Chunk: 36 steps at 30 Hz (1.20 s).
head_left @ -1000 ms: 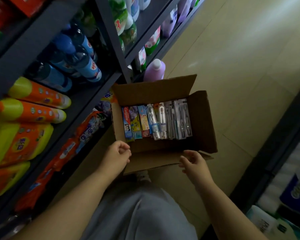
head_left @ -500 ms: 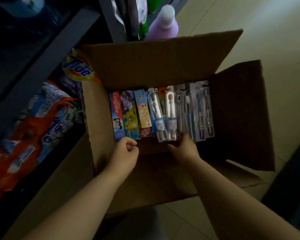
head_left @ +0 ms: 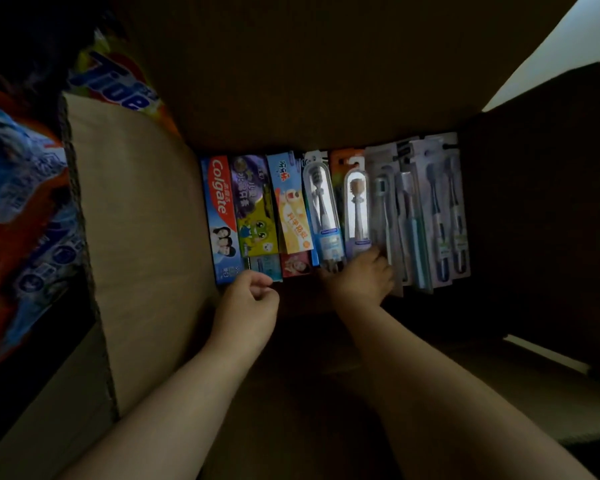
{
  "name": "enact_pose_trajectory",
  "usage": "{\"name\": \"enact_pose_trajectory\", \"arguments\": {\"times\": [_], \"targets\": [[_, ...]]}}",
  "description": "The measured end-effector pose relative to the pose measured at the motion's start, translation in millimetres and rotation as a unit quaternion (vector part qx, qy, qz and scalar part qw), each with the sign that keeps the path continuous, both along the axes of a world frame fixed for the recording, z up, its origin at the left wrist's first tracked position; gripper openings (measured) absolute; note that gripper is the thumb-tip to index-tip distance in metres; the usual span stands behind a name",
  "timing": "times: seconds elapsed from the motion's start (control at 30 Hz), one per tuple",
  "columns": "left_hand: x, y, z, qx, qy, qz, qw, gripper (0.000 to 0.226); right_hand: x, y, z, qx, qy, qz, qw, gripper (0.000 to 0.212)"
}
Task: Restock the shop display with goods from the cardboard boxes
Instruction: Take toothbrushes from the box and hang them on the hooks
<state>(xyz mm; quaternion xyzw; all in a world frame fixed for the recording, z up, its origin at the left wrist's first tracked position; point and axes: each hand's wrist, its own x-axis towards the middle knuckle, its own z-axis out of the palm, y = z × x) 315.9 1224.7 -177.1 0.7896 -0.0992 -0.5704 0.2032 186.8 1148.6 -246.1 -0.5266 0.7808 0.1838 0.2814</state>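
An open cardboard box fills the view. Along its far side stands a row of goods: a Colgate toothpaste box, a purple and yellow toothpaste box, an orange and white toothpaste box, and several blister-packed toothbrushes. My left hand hovers just below the Colgate box, fingers curled, holding nothing. My right hand is inside the box, its fingers curled on the lower end of a toothbrush pack with a brown-headed brush.
Left of the box, Tide detergent bags and orange and blue bags lie on a low shelf. The box's far flap stands up and its right flap is dark. Pale floor shows at top right.
The view has closed in on the box. My right hand went from the box's near flap into the box to the toothbrush packs. My left hand moved up to the Colgate box's lower end.
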Motion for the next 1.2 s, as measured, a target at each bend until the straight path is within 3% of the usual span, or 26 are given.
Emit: {"name": "enact_pose_trajectory", "arguments": {"times": [0.13, 0.4, 0.7, 0.83, 0.97, 1.1, 1.2], "targets": [[2, 1, -2, -0.007, 0.017, -0.003, 1.000, 0.017, -6, -1, -7, -0.005, -0.058, -0.055, 0.997, 0.099], [4, 2, -8, -0.011, 0.037, -0.008, 0.999, 0.015, -22, -4, -1, 0.030, -0.142, -0.031, 0.989, 0.082], [-8, -15, -13, -0.017, 0.093, -0.001, 0.996, 0.011, -28, -8, 5, 0.006, -0.216, -0.059, 0.975, 0.082], [-25, -32, -17, -0.022, 0.144, 0.041, 0.989, 0.003, -34, -11, 14, 0.045, -0.286, -0.132, 0.948, 0.080], [-36, -47, 4, -0.047, 0.214, 0.148, 0.964, 0.030, -29, -3, 56, 0.035, -0.381, -0.151, 0.912, 0.072], [-28, -47, 64, -0.115, 0.210, 0.184, 0.953, 0.029, -19, 13, 139, 0.038, -0.435, -0.099, 0.894, 0.071], [-10, -39, 121, -0.138, 0.221, 0.180, 0.948, 0.026, -11, 19, 205, 0.039, -0.479, -0.087, 0.873, 0.057]]}}
